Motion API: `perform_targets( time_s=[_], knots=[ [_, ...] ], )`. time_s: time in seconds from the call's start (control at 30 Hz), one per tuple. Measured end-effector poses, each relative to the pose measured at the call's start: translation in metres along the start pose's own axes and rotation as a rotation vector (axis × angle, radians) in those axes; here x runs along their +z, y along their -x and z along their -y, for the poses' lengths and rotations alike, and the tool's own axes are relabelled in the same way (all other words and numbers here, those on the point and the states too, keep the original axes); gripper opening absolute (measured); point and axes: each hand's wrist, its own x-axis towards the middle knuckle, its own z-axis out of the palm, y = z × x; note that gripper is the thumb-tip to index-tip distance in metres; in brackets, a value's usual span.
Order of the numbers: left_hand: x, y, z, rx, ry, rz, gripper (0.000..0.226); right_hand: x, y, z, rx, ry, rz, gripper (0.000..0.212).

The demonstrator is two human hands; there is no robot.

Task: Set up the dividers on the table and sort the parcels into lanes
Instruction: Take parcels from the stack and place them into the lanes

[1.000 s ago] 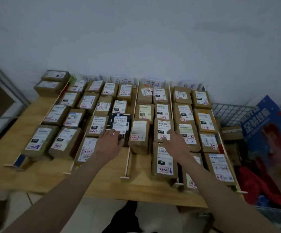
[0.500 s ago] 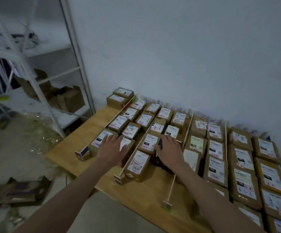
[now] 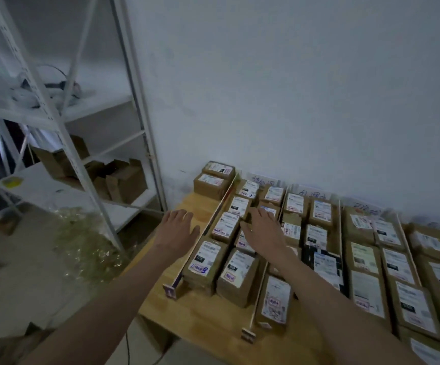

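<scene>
Neither grip holds anything: our left hand (image 3: 177,230) hovers flat with fingers spread over bare tabletop (image 3: 200,316) at frame centre, just left of the leftmost divider (image 3: 205,231); our right hand (image 3: 265,229) is spread wide over the parcels (image 3: 237,275) in the lane beside it. A careless sweep could knock that thin divider askew, letting boxes slide across 2 lanes
</scene>
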Motion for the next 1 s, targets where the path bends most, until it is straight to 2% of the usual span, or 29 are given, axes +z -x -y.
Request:
perform_targets(
  time_s=[0.33,0.67,0.87,1.0],
  knots=[
    [0.008,-0.072,0.075,0.052,0.006,0.004,0.054,0.028,-0.067,0.054,0.086,0.005,0.018,0.048],
    [0.031,-0.161,0.106,0.051,-0.007,0.044,0.053,0.06,-0.162,0.053,0.112,-0.03,0.048,0.051],
    [0.046,-0.212,0.122,0.039,-0.01,0.071,0.053,0.08,-0.216,0.049,0.133,-0.019,0.089,0.043],
    [0.059,-0.249,0.131,0.038,0.022,0.11,0.048,0.094,-0.249,0.046,0.151,-0.024,0.092,0.047]
  ],
)
